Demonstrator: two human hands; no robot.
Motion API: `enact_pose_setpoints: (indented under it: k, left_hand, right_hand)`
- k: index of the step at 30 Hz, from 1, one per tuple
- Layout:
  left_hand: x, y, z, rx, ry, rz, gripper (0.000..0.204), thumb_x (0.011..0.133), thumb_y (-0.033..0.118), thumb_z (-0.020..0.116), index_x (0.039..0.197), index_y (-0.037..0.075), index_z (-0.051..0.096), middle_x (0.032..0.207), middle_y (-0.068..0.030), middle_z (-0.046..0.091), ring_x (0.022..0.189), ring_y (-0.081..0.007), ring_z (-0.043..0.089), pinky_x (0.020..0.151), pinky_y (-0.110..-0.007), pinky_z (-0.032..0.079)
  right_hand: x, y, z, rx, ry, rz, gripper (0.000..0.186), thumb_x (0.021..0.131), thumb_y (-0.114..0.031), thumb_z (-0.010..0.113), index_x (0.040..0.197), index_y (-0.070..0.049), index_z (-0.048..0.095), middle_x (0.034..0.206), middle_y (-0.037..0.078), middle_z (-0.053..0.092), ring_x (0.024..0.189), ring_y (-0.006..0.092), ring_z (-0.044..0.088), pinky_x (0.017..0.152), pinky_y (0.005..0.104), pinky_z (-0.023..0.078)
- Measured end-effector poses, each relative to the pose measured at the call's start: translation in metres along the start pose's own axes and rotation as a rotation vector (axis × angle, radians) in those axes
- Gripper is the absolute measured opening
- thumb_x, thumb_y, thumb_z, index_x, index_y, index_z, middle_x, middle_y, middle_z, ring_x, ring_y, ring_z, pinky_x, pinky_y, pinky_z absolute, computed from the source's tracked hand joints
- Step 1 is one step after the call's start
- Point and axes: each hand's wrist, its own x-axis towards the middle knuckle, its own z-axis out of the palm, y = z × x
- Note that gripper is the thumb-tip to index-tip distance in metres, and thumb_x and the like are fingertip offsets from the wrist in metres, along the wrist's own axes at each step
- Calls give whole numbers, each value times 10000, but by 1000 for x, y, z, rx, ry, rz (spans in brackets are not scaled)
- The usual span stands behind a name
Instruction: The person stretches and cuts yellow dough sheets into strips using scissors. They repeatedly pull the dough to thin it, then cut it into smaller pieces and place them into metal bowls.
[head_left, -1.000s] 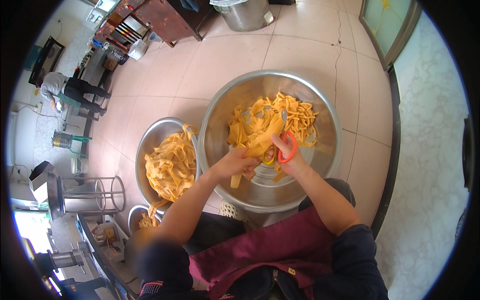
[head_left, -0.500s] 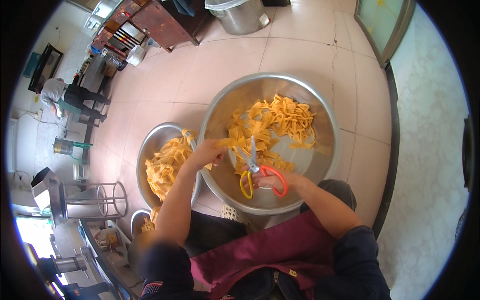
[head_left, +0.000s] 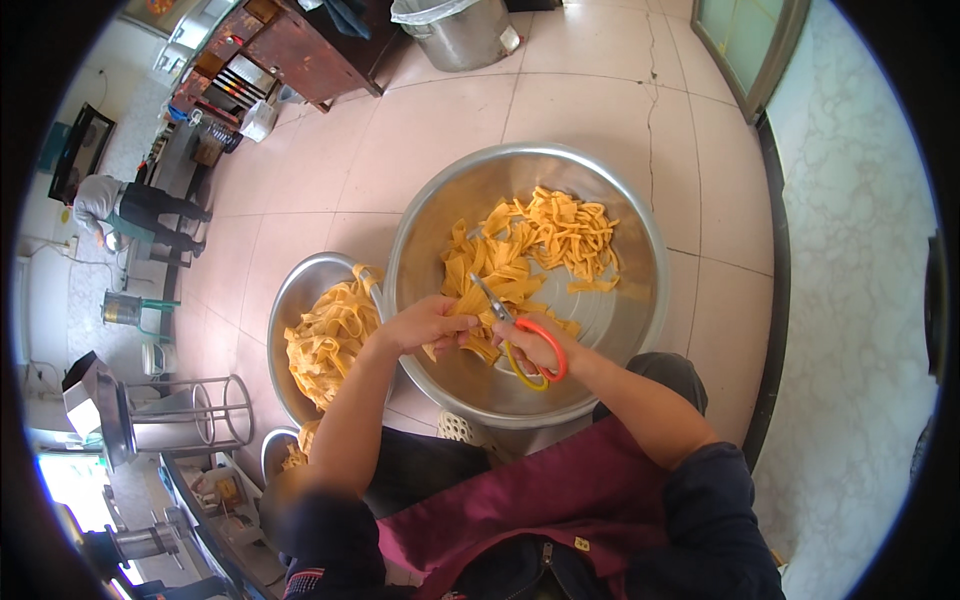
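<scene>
Scissors [head_left: 502, 313] with one red handle loop and one yellow sit in the right hand [head_left: 530, 345], and we see its fingers wrapped around the loops while the blades, closed or nearly so, point up and to the left over a heap of wide yellow strips [head_left: 497, 262]. The left hand [head_left: 430, 325] is just beside the blades, thumb and fingers bent close together against the near edge of that heap — whether a strip is pinched between them we cannot tell. Both hands are over the large metal basin [head_left: 635, 330], which stands in front of the maroon apron [head_left: 540, 490]. Inside it, we find the wide strips left of the middle and a pile of narrow yellow pieces [head_left: 575, 230] touching them toward the far right, with bare metal along the right side. Just left of the basin we see a smaller metal bowl [head_left: 285, 290] heaped with long, looped strips [head_left: 330, 345], and nearer to the left forearm a third, smaller bowl [head_left: 268, 455] holding more, partly hidden by the arm. Farther off across the tiled floor [head_left: 590, 110], we make out a lined metal bin [head_left: 460, 40], a dark red wooden cabinet [head_left: 310, 55] and — at far left — a co-worker [head_left: 145, 212] bending forward
</scene>
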Motion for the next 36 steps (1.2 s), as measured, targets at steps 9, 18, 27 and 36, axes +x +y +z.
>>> enact_pose_setpoints:
  k: [9, 18, 27, 36]
  left_hand:
    - [16, -23, -2, 156, 370, 183, 557, 935, 148, 682, 1420, 14, 442, 1069, -118, 672, 783, -143, 659, 670, -284, 541]
    - [17, -18, -8, -47, 428, 115, 365, 1013, 166, 623, 1282, -58, 522, 1104, -201, 707, 806, -234, 757, 689, -287, 606]
    - [16, -23, -24, -344, 269, 214, 445, 983, 76, 614, 1395, -35, 485, 1164, -183, 699, 1020, -228, 707, 851, -326, 568]
    - [17, -6, -6, -289, 271, 228, 439, 978, 21, 601, 1405, 2, 499, 1186, -156, 685, 1008, -221, 710, 886, -337, 585]
  right_hand:
    - [6, 2, -24, -140, 337, -116, 451, 1032, -437, 602, 969, 9, 639, 695, 65, 605, 517, 165, 607, 484, 319, 466]
    - [-7, -12, -22, -208, 228, -35, 457, 1028, -437, 613, 1014, 17, 666, 743, 69, 660, 558, 160, 660, 514, 312, 511]
    - [-8, -4, -18, -142, 173, -82, 433, 1030, -414, 622, 1006, 15, 673, 759, 75, 669, 572, 156, 662, 527, 300, 517]
    - [1, 7, -24, 29, 234, -177, 288, 1007, -234, 648, 1146, 18, 633, 771, 82, 662, 614, 170, 659, 562, 310, 514]
